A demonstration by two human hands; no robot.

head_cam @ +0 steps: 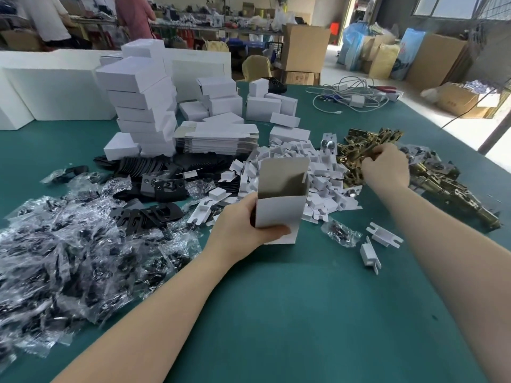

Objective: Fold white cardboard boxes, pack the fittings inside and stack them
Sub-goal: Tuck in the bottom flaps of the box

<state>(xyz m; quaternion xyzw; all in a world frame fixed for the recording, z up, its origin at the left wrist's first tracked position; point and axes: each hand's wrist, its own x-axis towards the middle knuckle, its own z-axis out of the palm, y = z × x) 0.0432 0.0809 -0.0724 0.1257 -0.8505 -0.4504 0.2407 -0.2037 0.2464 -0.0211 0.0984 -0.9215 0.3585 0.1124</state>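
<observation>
My left hand (243,226) grips a white cardboard box (280,208) that stands upright on the green table, its top flap raised and its mouth open. My right hand (385,168) reaches into a heap of brass fittings (367,146) at the right and closes on one of them. Between the two hands lies a pile of small white card inserts (318,172). A leaning stack of folded white boxes (143,106) rises at the back left, with a bundle of flat box blanks (218,139) beside it.
Clear bags of black parts (69,244) cover the left side, with loose black plates (166,186) behind them. Two white inserts (376,244) and one small bag (341,233) lie near the box. Cables (351,98) lie at the back right. People stand far behind.
</observation>
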